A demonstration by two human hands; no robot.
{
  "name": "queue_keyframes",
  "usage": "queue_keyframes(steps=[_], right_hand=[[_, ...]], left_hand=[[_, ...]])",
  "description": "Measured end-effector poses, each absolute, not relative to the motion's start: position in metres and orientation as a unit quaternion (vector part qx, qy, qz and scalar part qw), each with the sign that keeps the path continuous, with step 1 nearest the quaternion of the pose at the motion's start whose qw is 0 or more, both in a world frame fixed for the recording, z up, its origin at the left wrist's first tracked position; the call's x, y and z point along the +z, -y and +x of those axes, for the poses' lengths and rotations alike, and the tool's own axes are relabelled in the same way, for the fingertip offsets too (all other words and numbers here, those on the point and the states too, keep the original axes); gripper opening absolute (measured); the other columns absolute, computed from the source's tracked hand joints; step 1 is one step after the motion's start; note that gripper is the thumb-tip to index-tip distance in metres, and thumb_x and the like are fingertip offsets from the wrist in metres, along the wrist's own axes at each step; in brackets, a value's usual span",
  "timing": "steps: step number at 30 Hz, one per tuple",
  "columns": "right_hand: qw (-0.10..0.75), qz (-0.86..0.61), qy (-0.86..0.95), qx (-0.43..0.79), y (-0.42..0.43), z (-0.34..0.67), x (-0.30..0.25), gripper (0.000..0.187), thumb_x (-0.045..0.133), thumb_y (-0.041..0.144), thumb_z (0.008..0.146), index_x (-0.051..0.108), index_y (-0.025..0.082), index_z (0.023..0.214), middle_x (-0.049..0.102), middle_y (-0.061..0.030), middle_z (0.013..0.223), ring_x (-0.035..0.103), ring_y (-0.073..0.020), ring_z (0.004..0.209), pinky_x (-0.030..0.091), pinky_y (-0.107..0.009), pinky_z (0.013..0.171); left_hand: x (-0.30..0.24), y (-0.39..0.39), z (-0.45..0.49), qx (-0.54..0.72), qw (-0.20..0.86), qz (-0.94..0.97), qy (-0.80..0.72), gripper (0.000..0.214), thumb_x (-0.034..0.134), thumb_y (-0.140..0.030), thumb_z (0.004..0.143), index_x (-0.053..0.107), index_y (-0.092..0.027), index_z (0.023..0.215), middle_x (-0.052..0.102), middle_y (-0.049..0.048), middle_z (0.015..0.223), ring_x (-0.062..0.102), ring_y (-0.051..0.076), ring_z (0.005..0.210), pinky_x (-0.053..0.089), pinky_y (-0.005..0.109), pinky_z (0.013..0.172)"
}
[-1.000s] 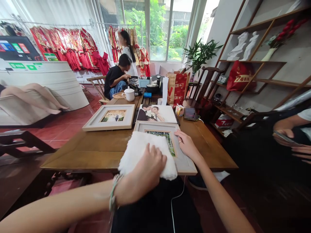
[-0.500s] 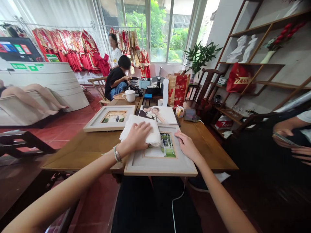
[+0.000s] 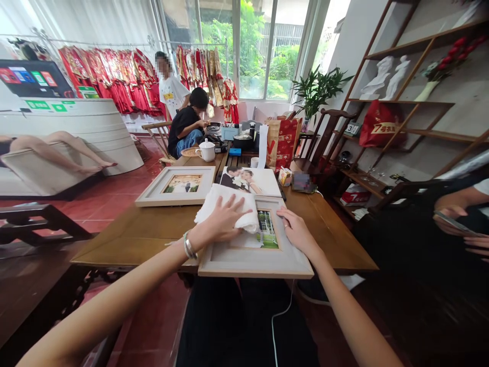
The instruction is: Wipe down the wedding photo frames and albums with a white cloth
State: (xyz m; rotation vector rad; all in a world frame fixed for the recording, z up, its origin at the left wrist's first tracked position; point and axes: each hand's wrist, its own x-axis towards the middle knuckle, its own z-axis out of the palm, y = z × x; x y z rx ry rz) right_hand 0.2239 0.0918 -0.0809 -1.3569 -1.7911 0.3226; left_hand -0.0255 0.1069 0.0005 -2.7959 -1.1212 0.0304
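My left hand lies with fingers spread on a folded white cloth, pressing it onto the upper left of a picture frame. The frame has a pale wood edge and a light inner border, and the cloth covers part of its photo. My right hand grips the frame's right side, its fingers bent over the border. Touching or close behind the cloth is a print of a couple. Farther left lies a second framed photo.
The wooden table also bears a white lidded cup, a red and tan paper bag and a small carton. One person sits at the far end, another stands behind. At right someone's hand holds a phone.
The cloth has shifted slightly under my left hand, whose fingers are more spread. My right hand stays on the frame. The standing person in the background has turned and shows more.
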Motion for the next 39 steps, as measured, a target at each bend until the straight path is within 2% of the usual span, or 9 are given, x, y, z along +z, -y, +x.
queue_keyframes(steps=[4, 7, 10, 18, 23, 29, 33, 35, 39], right_hand=[[0.416, -0.545, 0.719, 0.117, -0.092, 0.224, -0.080, 0.039, 0.040, 0.005, 0.077, 0.068, 0.016, 0.101, 0.065, -0.0110, 0.114, 0.053, -0.0223, 0.119, 0.036, -0.042, 0.106], [0.412, -0.543, 0.722, 0.116, -0.091, 0.224, -0.080, 0.039, 0.039, 0.005, 0.077, 0.068, 0.016, 0.102, 0.065, -0.0115, 0.114, 0.052, -0.0221, 0.120, 0.035, -0.042, 0.106], [0.413, -0.543, 0.721, 0.121, -0.092, 0.223, -0.080, 0.040, 0.039, 0.004, 0.076, 0.068, 0.014, 0.101, 0.065, -0.0128, 0.113, 0.053, -0.0227, 0.119, 0.035, -0.043, 0.106], [0.420, -0.536, 0.721, 0.131, -0.093, 0.226, -0.082, 0.040, 0.040, 0.004, 0.076, 0.067, 0.016, 0.104, 0.064, -0.0115, 0.117, 0.051, -0.0223, 0.121, 0.035, -0.043, 0.107], [0.432, -0.529, 0.715, 0.146, -0.092, 0.227, -0.083, 0.041, 0.041, 0.004, 0.077, 0.067, 0.017, 0.105, 0.063, -0.0104, 0.119, 0.049, -0.0219, 0.123, 0.034, -0.043, 0.108], [0.422, -0.536, 0.718, 0.139, -0.093, 0.227, -0.082, 0.040, 0.041, 0.004, 0.076, 0.067, 0.016, 0.104, 0.064, -0.0114, 0.118, 0.051, -0.0223, 0.122, 0.034, -0.043, 0.107], [0.422, -0.538, 0.717, 0.135, -0.093, 0.227, -0.082, 0.040, 0.041, 0.004, 0.076, 0.068, 0.016, 0.103, 0.064, -0.0112, 0.117, 0.051, -0.0225, 0.121, 0.034, -0.043, 0.107], [0.427, -0.539, 0.713, 0.138, -0.094, 0.227, -0.082, 0.039, 0.042, 0.004, 0.076, 0.068, 0.017, 0.102, 0.065, -0.0104, 0.116, 0.051, -0.0226, 0.121, 0.034, -0.044, 0.107], [0.433, -0.542, 0.706, 0.143, -0.096, 0.226, -0.084, 0.039, 0.042, 0.004, 0.075, 0.068, 0.017, 0.100, 0.065, -0.0109, 0.115, 0.052, -0.0232, 0.120, 0.035, -0.045, 0.106]], left_hand=[[0.000, -0.055, -0.022, 0.023, 0.015, -0.942, 0.334, 0.072, 0.057, -0.031, 0.073, 0.031, -0.030, 0.140, 0.025, 0.0101, 0.149, 0.016, 0.039, 0.136, 0.018, 0.063, 0.103], [0.002, -0.019, -0.020, 0.038, 0.001, -0.930, 0.366, 0.085, 0.063, -0.030, 0.067, 0.024, -0.029, 0.143, 0.020, 0.0123, 0.151, 0.012, 0.041, 0.136, 0.016, 0.066, 0.102], [0.005, -0.006, -0.020, 0.048, 0.004, -0.917, 0.395, 0.087, 0.064, -0.030, 0.067, 0.023, -0.029, 0.143, 0.021, 0.0128, 0.150, 0.013, 0.040, 0.136, 0.016, 0.065, 0.103], [-0.006, -0.073, -0.019, -0.002, 0.072, -0.892, 0.447, 0.075, 0.061, -0.031, 0.072, 0.030, -0.026, 0.140, 0.027, 0.0140, 0.148, 0.017, 0.037, 0.136, 0.018, 0.060, 0.105], [-0.011, -0.111, -0.023, -0.057, 0.126, -0.855, 0.500, 0.066, 0.055, -0.036, 0.077, 0.034, -0.019, 0.137, 0.030, 0.0177, 0.144, 0.023, 0.036, 0.133, 0.031, 0.052, 0.099], [-0.003, -0.134, -0.032, -0.018, 0.124, -0.882, 0.454, 0.082, 0.056, -0.059, 0.071, 0.030, -0.021, 0.139, 0.027, 0.0210, 0.144, 0.026, 0.043, 0.127, 0.031, 0.061, 0.090], [-0.002, -0.147, -0.035, -0.016, 0.102, -0.903, 0.417, 0.057, 0.041, -0.045, 0.085, 0.038, -0.017, 0.135, 0.032, 0.0173, 0.142, 0.023, 0.037, 0.132, 0.024, 0.055, 0.101], [-0.004, -0.150, -0.035, -0.016, 0.086, -0.906, 0.413, 0.051, 0.035, -0.039, 0.089, 0.039, -0.017, 0.134, 0.032, 0.0150, 0.143, 0.020, 0.034, 0.135, 0.022, 0.051, 0.104], [-0.007, -0.137, -0.034, -0.009, 0.078, -0.910, 0.407, 0.050, 0.039, -0.037, 0.087, 0.041, -0.016, 0.133, 0.035, 0.0152, 0.141, 0.023, 0.034, 0.134, 0.025, 0.049, 0.104]])
